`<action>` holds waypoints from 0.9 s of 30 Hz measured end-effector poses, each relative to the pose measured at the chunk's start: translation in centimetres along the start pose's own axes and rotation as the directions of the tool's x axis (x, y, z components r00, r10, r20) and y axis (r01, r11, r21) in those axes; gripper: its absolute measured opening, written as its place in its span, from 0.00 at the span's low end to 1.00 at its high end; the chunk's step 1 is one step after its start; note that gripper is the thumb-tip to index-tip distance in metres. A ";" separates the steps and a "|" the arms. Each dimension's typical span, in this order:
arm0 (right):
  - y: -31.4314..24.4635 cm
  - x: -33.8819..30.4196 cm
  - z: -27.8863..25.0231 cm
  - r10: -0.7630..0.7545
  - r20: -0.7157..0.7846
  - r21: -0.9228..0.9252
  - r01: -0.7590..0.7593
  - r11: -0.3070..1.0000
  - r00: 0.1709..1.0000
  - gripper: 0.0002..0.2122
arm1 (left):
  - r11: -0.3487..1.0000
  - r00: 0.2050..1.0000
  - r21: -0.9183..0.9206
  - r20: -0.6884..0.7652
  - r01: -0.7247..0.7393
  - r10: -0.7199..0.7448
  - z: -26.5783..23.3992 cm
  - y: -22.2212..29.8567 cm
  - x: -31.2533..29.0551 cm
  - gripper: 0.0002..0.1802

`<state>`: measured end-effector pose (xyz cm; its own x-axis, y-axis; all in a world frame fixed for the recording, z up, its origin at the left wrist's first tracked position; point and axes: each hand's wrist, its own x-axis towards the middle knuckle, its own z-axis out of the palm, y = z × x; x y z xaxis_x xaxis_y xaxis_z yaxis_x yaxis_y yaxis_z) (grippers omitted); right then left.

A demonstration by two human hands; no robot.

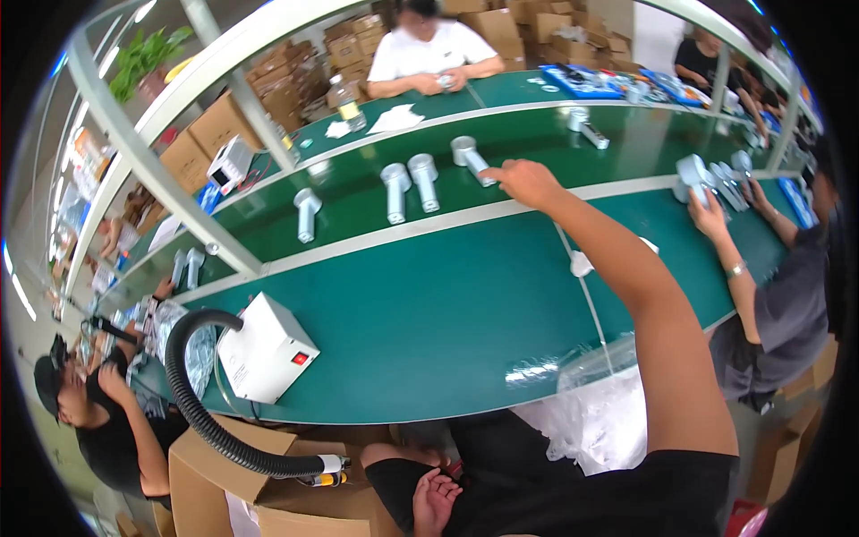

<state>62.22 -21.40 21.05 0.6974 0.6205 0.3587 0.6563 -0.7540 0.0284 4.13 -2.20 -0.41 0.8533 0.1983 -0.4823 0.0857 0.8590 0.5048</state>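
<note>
- We reach forward with our right hand, the arm stretched across the green desk and over the pale rail at its far edge.
- The grey handheld device lies on the green belt beyond that rail, just to the left of our right hand and slightly farther from us.
- Its long axis runs aslant: the round head points away and to the left, while the handle slopes toward us and to the right, so the handle's end meets our fingertips.
- That alignment, we judge, is the relation that counts: we have the narrow end at our fingers, with the wide head on the far side.
- Our right fingers are bent at the handle's end and seem to touch it; we cannot tell whether they are pinched tight on it.
- Our left hand is much farther from the device, low by our lap, palm turned up, fingers loosely curled, with nothing seen in it.
- To the left of the device we see a pair of similar devices side by side, their handles pointing more nearly straight toward us, well apart from our fingers.
</note>
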 end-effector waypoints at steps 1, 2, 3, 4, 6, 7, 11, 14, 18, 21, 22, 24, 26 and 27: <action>0.4 1.5 0.7 0.011 0.010 -0.063 -0.011 0.998 1.000 0.23 | 1.000 1.000 -0.016 -0.019 -0.018 0.017 0.3 0.2 0.1 0.22; 0.9 2.7 1.4 0.025 0.017 -0.127 -0.023 0.992 1.000 0.22 | 1.000 1.000 -0.009 -0.019 -0.008 0.008 0.6 0.4 0.2 0.22; 1.0 3.5 1.7 -0.012 0.021 -0.104 0.014 0.994 1.000 0.20 | 1.000 1.000 -0.002 -0.022 0.001 -0.001 0.6 0.6 0.1 0.22; 1.2 4.1 2.1 -0.053 0.054 -0.076 0.057 0.996 0.997 0.18 | 1.000 0.999 -0.014 -0.037 -0.013 0.013 0.4 0.8 0.2 0.22; 1.1 5.2 3.0 -0.099 0.087 -0.019 0.101 0.995 0.991 0.13 | 1.000 1.000 -0.018 -0.011 -0.008 0.008 0.5 1.2 0.7 0.22; 0.9 5.4 3.4 -0.109 0.090 -0.016 0.110 0.994 0.990 0.13 | 1.000 1.000 -0.024 -0.017 -0.012 0.012 0.7 1.4 0.8 0.22; 1.0 5.8 3.9 -0.182 0.051 0.008 0.182 0.983 0.982 0.11 | 0.999 1.000 -0.048 -0.011 0.009 -0.010 1.0 2.1 1.4 0.21; 0.6 6.0 4.4 -0.187 0.032 0.005 0.187 0.982 0.982 0.10 | 0.999 1.000 -0.042 0.006 0.029 -0.029 1.4 2.3 1.6 0.21; 0.1 5.8 4.5 -0.058 0.029 -0.160 0.062 0.985 0.998 0.13 | 0.995 0.996 -0.065 0.047 0.072 -0.069 0.6 1.8 2.6 0.21; -5.2 6.1 3.3 -0.113 -0.038 -0.232 0.101 0.967 0.993 0.19 | 0.994 0.996 -0.080 0.061 0.072 -0.067 0.8 1.6 2.7 0.21; -7.8 6.6 2.4 -0.145 0.009 -0.118 0.145 0.982 0.989 0.20 | 0.995 0.997 -0.081 0.055 0.067 -0.062 1.1 1.6 2.5 0.21; -9.9 7.4 3.7 -0.230 -0.055 0.075 0.234 0.969 0.972 0.21 | 0.996 0.996 -0.026 0.029 0.088 -0.088 1.9 2.2 2.5 0.21; -10.0 8.2 5.2 -0.275 -0.059 0.153 0.281 0.947 0.960 0.19 | 0.996 0.996 -0.042 0.060 0.074 -0.071 1.0 1.6 2.6 0.22; -9.5 8.6 6.3 -0.313 -0.076 0.168 0.322 0.932 0.947 0.18 | 0.996 0.994 -0.065 0.089 0.066 -0.060 0.6 1.3 2.6 0.22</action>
<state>63.84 -7.57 17.95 0.4329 0.8069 0.4018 0.8842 -0.4668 -0.0152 6.83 -0.83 -0.56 0.8888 0.1037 -0.4464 0.1084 0.8989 0.4246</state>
